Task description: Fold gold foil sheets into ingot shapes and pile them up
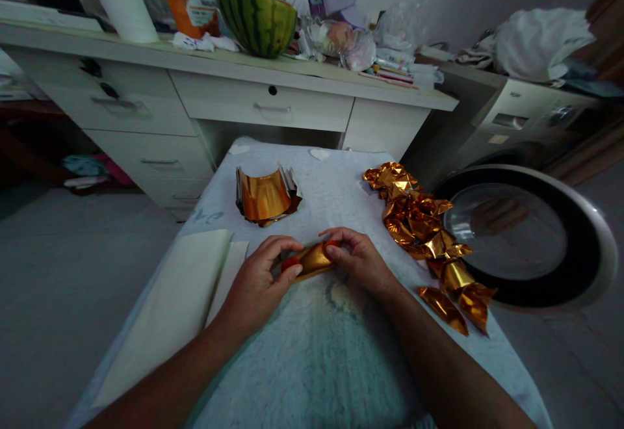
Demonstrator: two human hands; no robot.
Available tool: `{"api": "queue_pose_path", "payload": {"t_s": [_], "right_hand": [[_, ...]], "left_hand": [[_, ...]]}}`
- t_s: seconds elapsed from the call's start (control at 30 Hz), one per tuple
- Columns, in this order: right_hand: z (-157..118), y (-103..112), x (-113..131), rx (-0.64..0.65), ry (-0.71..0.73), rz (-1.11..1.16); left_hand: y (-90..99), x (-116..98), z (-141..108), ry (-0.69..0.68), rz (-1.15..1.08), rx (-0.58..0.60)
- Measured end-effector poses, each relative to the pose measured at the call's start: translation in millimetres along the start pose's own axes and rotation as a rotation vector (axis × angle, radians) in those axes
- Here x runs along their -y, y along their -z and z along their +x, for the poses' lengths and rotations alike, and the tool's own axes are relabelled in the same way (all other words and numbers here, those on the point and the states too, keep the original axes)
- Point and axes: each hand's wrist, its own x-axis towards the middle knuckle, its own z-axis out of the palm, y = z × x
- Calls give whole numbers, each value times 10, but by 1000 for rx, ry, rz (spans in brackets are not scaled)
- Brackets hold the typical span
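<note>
A piece of gold foil paper [314, 259] is pinched between both hands over a cloth-covered table [322, 351]. My left hand [260, 279] grips its left end, where a bit of red shows. My right hand [358, 257] grips its right end with thumb and fingers. Farther back lies a curled stack of gold foil sheets [266, 196]. A row of several folded gold foil pieces [422, 227] runs along the table's right side.
A cream paper stack [175, 305] lies at the table's left edge. Behind stands a white desk with drawers [219, 101] holding half a watermelon [256, 19] and clutter. A washing machine with an open round door [529, 237] is at the right.
</note>
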Motion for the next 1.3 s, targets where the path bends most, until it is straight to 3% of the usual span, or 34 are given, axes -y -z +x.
{"api": "queue_pose_path", "payload": {"t_s": [0.13, 0.33, 0.57, 0.9, 1.03, 1.3], "right_hand": [[2, -29, -19, -43, -126, 128], [-13, -45, -6, -86, -125, 236], [-33, -49, 70, -89, -118, 259], [-48, -42, 125, -27, -230, 452], [-73, -35, 145, 38, -287, 397], [-69, -43, 148, -5, -294, 326]], "left_hand": [[-37, 12, -21, 90, -157, -49], [-53, -9, 4, 241, -334, -132], [-1, -30, 41, 405, -359, -25], [0, -54, 36, 365, -322, -49], [1, -38, 25, 366, -302, -35], [5, -48, 19, 360, -351, -33]]}}
